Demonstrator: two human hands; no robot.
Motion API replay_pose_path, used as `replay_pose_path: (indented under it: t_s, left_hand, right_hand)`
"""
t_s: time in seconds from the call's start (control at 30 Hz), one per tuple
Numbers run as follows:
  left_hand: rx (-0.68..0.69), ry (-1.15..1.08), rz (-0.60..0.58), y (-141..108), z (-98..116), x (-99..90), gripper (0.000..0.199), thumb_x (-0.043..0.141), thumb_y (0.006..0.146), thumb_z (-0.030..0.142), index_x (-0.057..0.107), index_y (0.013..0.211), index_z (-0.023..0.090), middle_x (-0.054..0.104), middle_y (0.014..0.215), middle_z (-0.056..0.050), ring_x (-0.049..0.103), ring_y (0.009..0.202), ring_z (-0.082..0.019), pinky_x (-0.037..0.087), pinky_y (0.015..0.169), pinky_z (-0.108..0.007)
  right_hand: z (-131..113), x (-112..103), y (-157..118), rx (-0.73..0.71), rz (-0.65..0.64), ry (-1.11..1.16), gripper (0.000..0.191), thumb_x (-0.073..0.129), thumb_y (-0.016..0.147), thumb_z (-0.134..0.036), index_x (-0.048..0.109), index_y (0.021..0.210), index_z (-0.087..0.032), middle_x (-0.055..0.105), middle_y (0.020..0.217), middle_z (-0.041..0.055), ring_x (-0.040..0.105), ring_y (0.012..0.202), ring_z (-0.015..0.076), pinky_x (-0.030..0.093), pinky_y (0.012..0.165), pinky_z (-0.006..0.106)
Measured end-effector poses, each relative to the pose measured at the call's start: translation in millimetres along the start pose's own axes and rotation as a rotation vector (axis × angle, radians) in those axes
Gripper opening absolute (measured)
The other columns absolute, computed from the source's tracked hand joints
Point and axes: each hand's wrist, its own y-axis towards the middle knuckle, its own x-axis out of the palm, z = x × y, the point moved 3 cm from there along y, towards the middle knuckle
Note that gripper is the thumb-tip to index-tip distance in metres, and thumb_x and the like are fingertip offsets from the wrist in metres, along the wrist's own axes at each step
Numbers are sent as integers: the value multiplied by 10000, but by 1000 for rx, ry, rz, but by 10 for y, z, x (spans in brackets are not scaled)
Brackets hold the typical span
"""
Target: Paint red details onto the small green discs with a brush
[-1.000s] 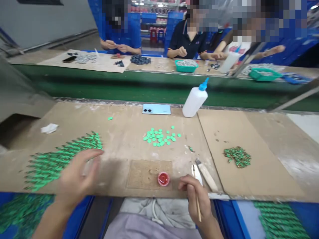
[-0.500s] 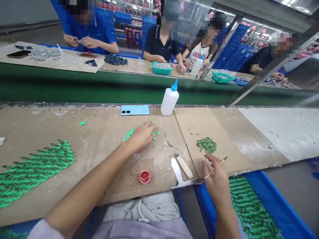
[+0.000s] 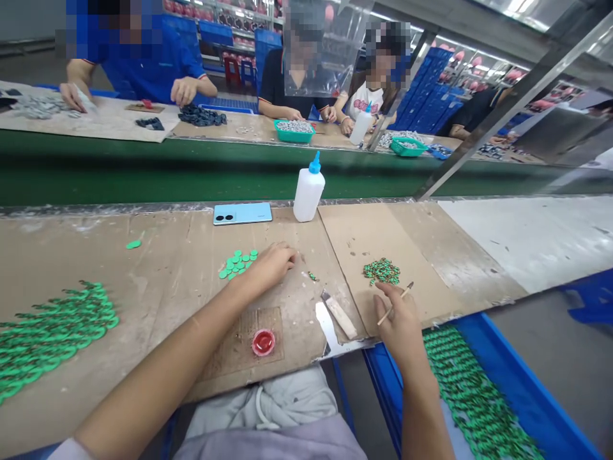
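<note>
My left hand point(image 3: 271, 263) rests fingers-down on the cardboard over the right side of a cluster of small green discs point(image 3: 237, 262); whether it grips any disc is hidden. My right hand point(image 3: 399, 317) holds a thin wooden stick point(image 3: 395, 303) near the table's front edge, its tip pointing up-right. A small pile of green-and-dark parts point(image 3: 382, 270) lies just beyond that hand. A red cap of paint or glue point(image 3: 263, 342) sits on a cork-like pad between my arms. Two flat blades point(image 3: 335, 316) lie beside it.
A white squeeze bottle with a blue nozzle point(image 3: 308, 190) and a light blue phone point(image 3: 242, 213) stand at the far edge. Rows of green parts point(image 3: 52, 332) lie at the left. A blue bin of green parts point(image 3: 472, 396) sits lower right. Several people work across the green belt point(image 3: 191, 172).
The view has swung right. My left hand went from the green rows at left to the disc cluster and drew in over it. My right hand moved right, toward the small pile.
</note>
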Motion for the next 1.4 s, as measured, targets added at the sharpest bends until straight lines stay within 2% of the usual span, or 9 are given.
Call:
replay_pose_path:
  t_s: [0.4, 0.53, 0.6, 0.7, 0.83, 1.03, 1.13, 1.27, 1.4]
  left_hand:
    - [-34, -254, 111, -240, 90, -46, 342, 573, 870, -76, 804, 986, 149, 815, 1154, -161, 750, 1185, -328, 582, 1096, -488]
    - [-106, -518, 224, -630, 31, -143, 263, 641, 958, 109, 818, 1149, 146, 842, 1200, -133, 813, 1076, -270, 651, 981, -399]
    - [-177, -852, 305, -942, -1, -155, 229, 733, 940, 219, 832, 1133, 146, 862, 1142, -131, 838, 1030, -280, 666, 945, -400]
    - [-350, -1374, 458, -1424, -6, -66, 216, 921, 789, 306, 839, 932, 166, 880, 990, -94, 857, 953, -274, 677, 895, -362]
    - [-607, -1633, 589, -1859, 67, 149, 341, 998, 723, 368, 801, 919, 170, 881, 927, -68, 862, 817, -212, 675, 748, -248]
    - [-683, -1653, 602, -2110, 187, 274, 428, 977, 773, 427, 808, 1056, 154, 865, 838, -76, 860, 760, -222, 688, 710, -257]
    - [-653, -1625, 564, -2197, 250, 269, 421, 964, 796, 424, 821, 1090, 158, 877, 889, -97, 863, 785, -230, 706, 740, -287]
    - [-651, -1574, 545, -2286, 321, 275, 393, 956, 808, 412, 817, 1086, 171, 884, 930, -111, 867, 821, -267, 728, 747, -348]
    - [-659, -1536, 527, -2297, 349, 328, 351, 948, 816, 400, 785, 1039, 183, 885, 919, -101, 869, 859, -271, 728, 733, -337]
  right_hand:
    - [182, 317, 180, 161, -38, -68, 351, 464, 1017, -481, 655, 898, -212, 646, 826, 154, 581, 836, 347, 489, 764, 461]
    - [208, 247, 191, 220, -93, -80, 423, 449, 981, -483, 715, 994, -155, 641, 793, 164, 584, 782, 360, 482, 735, 480]
    - [138, 157, 156, 247, -126, -27, 465, 455, 981, -527, 736, 1000, -157, 640, 784, 150, 599, 764, 350, 492, 735, 484]
    - [-95, 41, 43, 367, -174, 404, 386, 655, 945, -563, 734, 1058, -203, 675, 817, 87, 647, 757, 285, 525, 710, 413]
    - [-588, 104, -125, 537, -214, 1065, 253, 787, 942, -488, 695, 972, -255, 686, 998, 83, 623, 750, 213, 505, 625, 334]
    - [-1264, 427, -138, 571, -512, 1505, 167, 675, 1015, -452, 701, 967, -293, 379, 683, -27, 364, 543, 169, 358, 467, 276]
    - [-1435, 468, -88, 581, -609, 1646, 395, 513, 1103, -631, 785, 1081, -345, 254, 620, -60, 194, 486, 152, 250, 424, 249]
    - [-1474, 448, -48, 577, -623, 1591, 632, 456, 1036, -839, 821, 1074, -325, 342, 555, -54, 246, 438, 139, 271, 425, 254]
    - [-1459, 416, -32, 640, -639, 1510, 530, 600, 1021, -748, 803, 1054, -259, 427, 552, -47, 294, 431, 131, 295, 430, 263]
